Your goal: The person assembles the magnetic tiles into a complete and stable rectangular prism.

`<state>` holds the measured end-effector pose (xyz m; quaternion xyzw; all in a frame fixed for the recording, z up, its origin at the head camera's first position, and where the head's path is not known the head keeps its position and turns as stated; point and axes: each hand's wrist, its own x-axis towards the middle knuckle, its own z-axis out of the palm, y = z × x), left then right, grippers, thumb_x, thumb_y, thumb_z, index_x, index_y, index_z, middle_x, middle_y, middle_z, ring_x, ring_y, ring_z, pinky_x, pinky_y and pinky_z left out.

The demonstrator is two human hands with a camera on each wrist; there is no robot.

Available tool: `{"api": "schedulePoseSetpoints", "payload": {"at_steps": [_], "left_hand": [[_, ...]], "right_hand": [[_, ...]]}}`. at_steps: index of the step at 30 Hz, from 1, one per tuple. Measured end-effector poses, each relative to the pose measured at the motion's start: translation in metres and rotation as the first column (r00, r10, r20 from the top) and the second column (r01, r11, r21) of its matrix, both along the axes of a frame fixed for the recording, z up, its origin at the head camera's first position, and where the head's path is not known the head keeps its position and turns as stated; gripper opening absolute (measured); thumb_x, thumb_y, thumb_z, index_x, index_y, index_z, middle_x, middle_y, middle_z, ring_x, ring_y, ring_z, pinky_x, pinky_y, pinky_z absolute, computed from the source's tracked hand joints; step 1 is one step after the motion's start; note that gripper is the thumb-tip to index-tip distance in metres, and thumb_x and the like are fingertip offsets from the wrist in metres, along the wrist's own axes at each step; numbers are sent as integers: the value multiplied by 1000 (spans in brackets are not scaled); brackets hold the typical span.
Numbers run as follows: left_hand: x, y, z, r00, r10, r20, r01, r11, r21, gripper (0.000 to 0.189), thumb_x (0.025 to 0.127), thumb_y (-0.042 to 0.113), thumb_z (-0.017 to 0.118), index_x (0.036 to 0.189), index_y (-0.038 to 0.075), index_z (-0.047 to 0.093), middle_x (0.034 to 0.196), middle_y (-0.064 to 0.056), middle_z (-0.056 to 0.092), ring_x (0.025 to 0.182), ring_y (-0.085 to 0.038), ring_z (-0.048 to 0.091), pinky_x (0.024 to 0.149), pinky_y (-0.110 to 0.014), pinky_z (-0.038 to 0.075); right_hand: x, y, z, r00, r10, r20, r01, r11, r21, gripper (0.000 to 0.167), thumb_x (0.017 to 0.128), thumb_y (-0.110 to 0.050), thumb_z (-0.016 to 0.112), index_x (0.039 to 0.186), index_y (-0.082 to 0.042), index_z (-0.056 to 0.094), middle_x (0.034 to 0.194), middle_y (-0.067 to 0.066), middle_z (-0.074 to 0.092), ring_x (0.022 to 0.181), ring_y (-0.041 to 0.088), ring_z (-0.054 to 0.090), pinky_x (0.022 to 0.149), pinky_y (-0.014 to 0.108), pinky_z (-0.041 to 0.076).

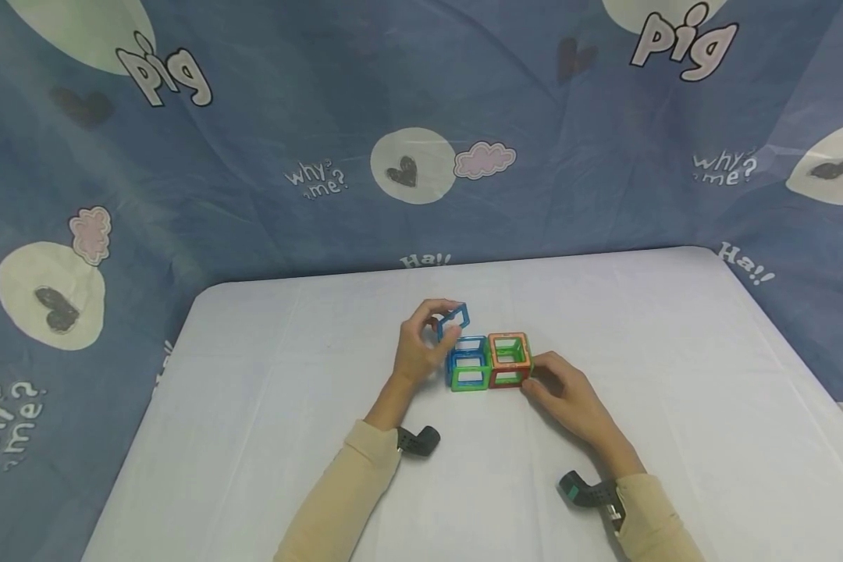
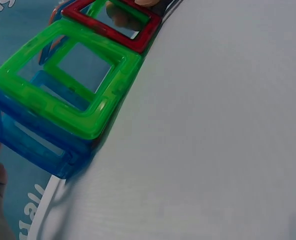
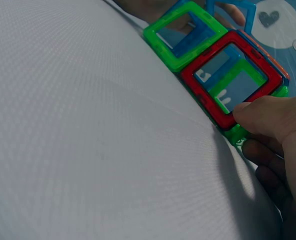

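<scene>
Two joined cubes of magnetic building tiles stand side by side on the white table. The left cube has a green front and blue sides. A red front and an orange top mark the right cube. Just above the left cube's back edge, my left hand pinches a blue square magnetic tile between thumb and fingers, tilted up. My right hand grips the right cube at its right side, with the thumb on the red tile's corner and the other fingers bent round beside it.
The white table stretches out around the cubes on every side. A blue printed cloth hangs behind its far edge. Dark wrist cameras sit on both wrists, the left one low over the table.
</scene>
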<state>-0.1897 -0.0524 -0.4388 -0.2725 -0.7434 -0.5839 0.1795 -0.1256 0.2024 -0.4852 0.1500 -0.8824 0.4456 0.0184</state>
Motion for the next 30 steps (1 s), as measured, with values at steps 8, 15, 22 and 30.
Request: {"api": "schedulePoseSetpoints", "payload": {"at_steps": [8,15,22,30], "left_hand": [[-2,3,-9,998,-41,-57,38,998,-42,36,76,3,65,110,-8,58,106,-23,65,92,-35,58,66,-37,50],[-14,2,-32,994,-61,-94,51,993,-105,40,75,13,68,112,2,60,109,-15,67,97,-29,60,67,-37,50],[-14,3,-34,992,-75,-98,59,986,-159,41,79,33,66,113,11,62,109,-4,67,93,-20,59,70,-26,49],[-11,3,-36,992,-78,-100,53,973,-227,45,79,40,65,115,14,60,108,-1,66,86,-12,55,67,-21,49]], "right_hand": [[0,0,0,1000,0,-5,0,1000,0,26,89,-26,65,115,-22,59,115,-7,62,118,16,55,105,38,43],[-1,1,-1,1000,0,1,0,1000,-1,26,89,-26,65,114,-22,59,114,-7,63,118,16,55,105,38,43],[-2,0,1,1000,3,14,-2,1000,-14,26,89,-25,66,114,-22,59,114,-7,62,119,17,55,106,39,42],[-2,0,1,1000,4,18,-4,1000,-18,26,89,-27,66,114,-22,59,115,-5,62,120,19,54,106,41,41]]}}
